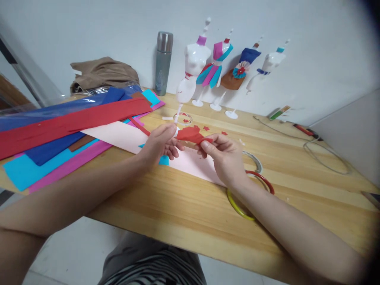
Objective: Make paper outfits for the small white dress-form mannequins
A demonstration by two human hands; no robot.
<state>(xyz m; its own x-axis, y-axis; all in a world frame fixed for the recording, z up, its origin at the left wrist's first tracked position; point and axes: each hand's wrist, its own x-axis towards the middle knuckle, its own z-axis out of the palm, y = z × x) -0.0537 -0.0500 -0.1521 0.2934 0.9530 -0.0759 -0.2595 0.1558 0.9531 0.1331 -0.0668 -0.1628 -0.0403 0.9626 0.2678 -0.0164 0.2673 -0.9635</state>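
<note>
A small strip of red crepe paper (191, 134) stretches between my two hands above the table. My right hand (227, 156) pinches its right end between thumb and index finger. At its left end is my left hand (162, 144), with the thumb against it and the other fingers loosely curled; the exact grip is partly hidden. A small white patch shows beside the left thumb. Behind the hands stands a white mannequin (194, 59) with a pink neck band and a red waist band. Under them lies a long pale pink paper strip (196, 162).
Coloured paper sheets (59, 124) pile up at left, near a brown cloth (103, 73) and a flask (163, 63). Several dressed mannequins (218, 63) line the wall. Red scraps (224, 133), a clear tape roll (187, 114), rings (265, 182) and a cable (326, 161) lie on the table.
</note>
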